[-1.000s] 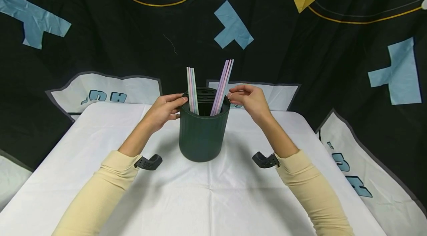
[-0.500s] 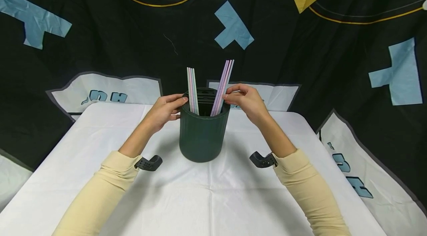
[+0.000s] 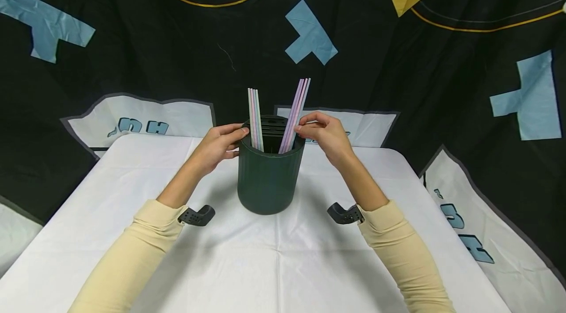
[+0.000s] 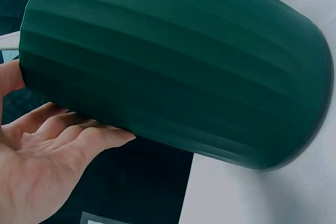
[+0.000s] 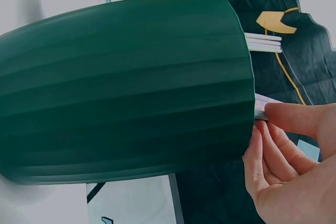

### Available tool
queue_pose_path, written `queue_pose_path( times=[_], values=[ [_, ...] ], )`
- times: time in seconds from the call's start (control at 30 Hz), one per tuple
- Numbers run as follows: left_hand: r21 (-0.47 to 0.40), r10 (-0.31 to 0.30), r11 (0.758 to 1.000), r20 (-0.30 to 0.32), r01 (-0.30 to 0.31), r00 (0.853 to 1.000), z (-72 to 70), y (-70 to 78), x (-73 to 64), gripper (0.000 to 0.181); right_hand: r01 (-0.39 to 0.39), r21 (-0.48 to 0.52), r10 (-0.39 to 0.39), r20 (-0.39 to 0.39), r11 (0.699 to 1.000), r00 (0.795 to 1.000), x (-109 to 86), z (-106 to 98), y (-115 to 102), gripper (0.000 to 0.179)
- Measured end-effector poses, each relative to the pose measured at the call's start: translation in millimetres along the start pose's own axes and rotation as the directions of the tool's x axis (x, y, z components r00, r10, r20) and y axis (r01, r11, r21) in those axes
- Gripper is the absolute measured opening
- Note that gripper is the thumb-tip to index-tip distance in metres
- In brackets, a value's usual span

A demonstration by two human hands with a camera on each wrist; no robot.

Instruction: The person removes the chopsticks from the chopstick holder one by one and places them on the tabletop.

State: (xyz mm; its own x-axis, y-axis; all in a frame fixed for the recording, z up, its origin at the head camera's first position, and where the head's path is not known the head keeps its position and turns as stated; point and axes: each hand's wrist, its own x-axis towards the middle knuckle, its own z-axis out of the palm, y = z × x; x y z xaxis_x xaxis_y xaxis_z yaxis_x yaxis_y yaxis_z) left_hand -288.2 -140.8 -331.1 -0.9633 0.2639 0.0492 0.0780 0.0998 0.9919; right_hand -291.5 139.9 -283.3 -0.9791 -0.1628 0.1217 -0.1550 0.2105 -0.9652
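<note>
A dark green ribbed holder (image 3: pixel 267 185), round and upright, stands on the white-covered table with a slotted black insert (image 3: pixel 274 127) across its back. Two bundles of pastel straws rise from its mouth: the left bundle (image 3: pixel 254 116) nearly upright, the right bundle (image 3: pixel 295 116) leaning right. My left hand (image 3: pixel 213 150) grips the holder's left side, thumb at the rim and fingers along the outer wall. With thumb and fingertips, my right hand (image 3: pixel 326 137) pinches the right bundle just above the rim; the right wrist view shows the thumb on these straws (image 5: pixel 264 103).
The white tablecloth (image 3: pixel 239 273) stretches in front of the holder. A black backdrop (image 3: pixel 190 52) with blue and yellow shapes hangs behind the table. Black wrist devices (image 3: pixel 196 215) sit at both sleeve cuffs.
My right hand has moved a little left from the holder's right rim onto the right straw bundle. The left hand, holder and straws stay in place.
</note>
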Motion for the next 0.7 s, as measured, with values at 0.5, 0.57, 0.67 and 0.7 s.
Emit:
queue_pose_path(
  times=[0.5,0.57,0.67,0.7],
  values=[
    [0.001,-0.001,1.000,-0.001,0.001,1.000,0.1,-0.6,-0.1,0.056,0.041,0.047,-0.040,-0.024,0.998,0.999,0.5,-4.4,-13.3,0.018],
    [0.002,-0.001,1.000,-0.001,0.001,1.000,0.6,-0.3,-0.5,0.056,0.053,0.045,-0.051,-0.036,0.998,0.998,0.5,-6.0,-17.6,0.017],
    [-0.005,-0.003,1.000,-0.005,0.003,1.000,1.3,0.2,-0.8,0.055,0.071,0.056,-0.068,-0.052,0.996,0.996,0.6,-9.2,-25.4,0.017],
    [-0.006,-0.003,1.000,-0.003,0.003,1.000,1.5,0.4,-1.0,0.055,0.077,0.071,-0.073,-0.059,0.994,0.996,0.6,-10.6,-28.3,0.016]
  ],
)
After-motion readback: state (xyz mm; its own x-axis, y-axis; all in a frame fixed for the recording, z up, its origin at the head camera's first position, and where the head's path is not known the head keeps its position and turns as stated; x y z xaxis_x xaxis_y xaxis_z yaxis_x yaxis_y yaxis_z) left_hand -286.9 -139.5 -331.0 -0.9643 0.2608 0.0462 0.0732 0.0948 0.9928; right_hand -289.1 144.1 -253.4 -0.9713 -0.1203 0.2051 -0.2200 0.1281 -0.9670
